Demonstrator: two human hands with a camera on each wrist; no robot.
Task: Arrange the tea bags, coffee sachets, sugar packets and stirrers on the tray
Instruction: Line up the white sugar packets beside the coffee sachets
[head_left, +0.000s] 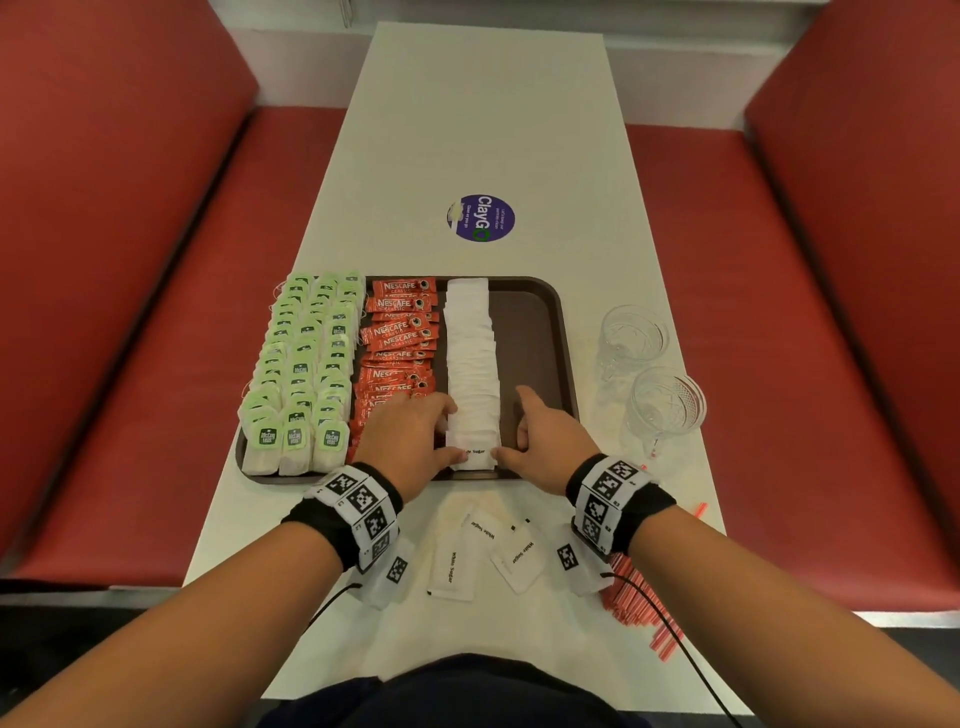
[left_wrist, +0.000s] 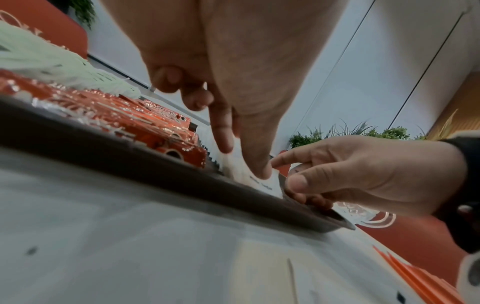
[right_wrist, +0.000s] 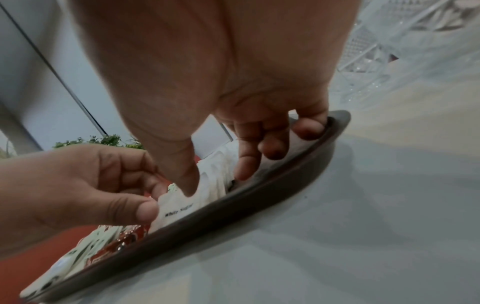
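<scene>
white table holds a brown plastic tray; left hand and right hand pinch its row of white paper sugar packets.

Each wrist wears a black band ringed with white tiles bearing black square markers. A thin black cable trails from each band; clothing is navy.
</scene>
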